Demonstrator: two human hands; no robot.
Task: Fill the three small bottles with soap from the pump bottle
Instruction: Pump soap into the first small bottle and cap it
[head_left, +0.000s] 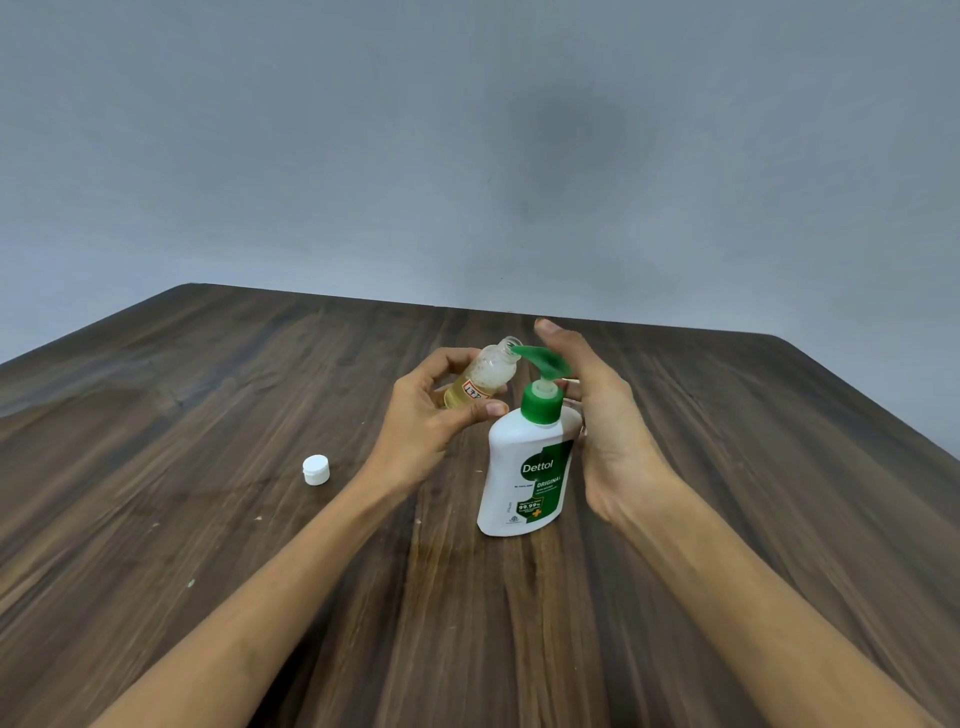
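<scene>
A white pump bottle (524, 467) with a green collar and green pump head stands on the wooden table (208, 519). My left hand (431, 415) grips a small clear bottle (485, 376), tilted, its open mouth at the tip of the green spout. Yellowish liquid fills its lower part. My right hand (597, 415) is beside and behind the pump, fingers straight, thumb raised above the pump head. A white cap (316, 469) lies on the table to the left. Only one small bottle is in view.
The dark wooden table reaches a grey wall at the back. Its far edge runs just behind the hands, and its right edge slants down at the far right.
</scene>
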